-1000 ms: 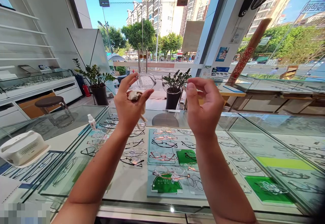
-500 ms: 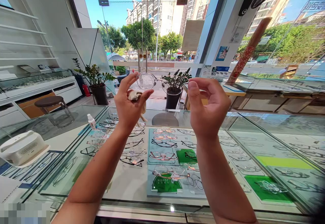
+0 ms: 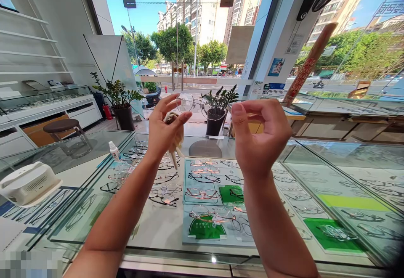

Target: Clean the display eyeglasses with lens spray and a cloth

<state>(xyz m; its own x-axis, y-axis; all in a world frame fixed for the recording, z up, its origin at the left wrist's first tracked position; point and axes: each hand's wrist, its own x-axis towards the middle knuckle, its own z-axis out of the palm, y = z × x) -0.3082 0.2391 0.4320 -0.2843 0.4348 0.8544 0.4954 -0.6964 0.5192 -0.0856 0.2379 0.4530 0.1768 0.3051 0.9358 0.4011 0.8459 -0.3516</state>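
Thin-rimmed eyeglasses point(image 3: 186, 102) are held up in front of me at about chest height, their clear lenses facing the window. My left hand point(image 3: 167, 122) grips the left lens side between thumb and fingers. A pale cloth point(image 3: 176, 138) is bunched in the same palm, its end hanging below the hand. At the opposite side, my right hand point(image 3: 260, 131) pinches the right end of the eyeglasses between thumb and forefinger. The exact contact there is partly hidden by the thumb. Both forearms reach over the glass display counter point(image 3: 158, 252).
Rows of spectacle frames point(image 3: 203, 194) lie inside the counter below. A small white spray bottle point(image 3: 114, 151) and a white device point(image 3: 30, 183) stand on the left. Beyond the counter are a round stool point(image 3: 61, 125), potted plants point(image 3: 123, 116) and a glass door.
The eyeglasses have dipped slightly and turned, looking narrower. My left hand has moved a little right and down, and more of the cloth hangs out. My right hand has tilted slightly.
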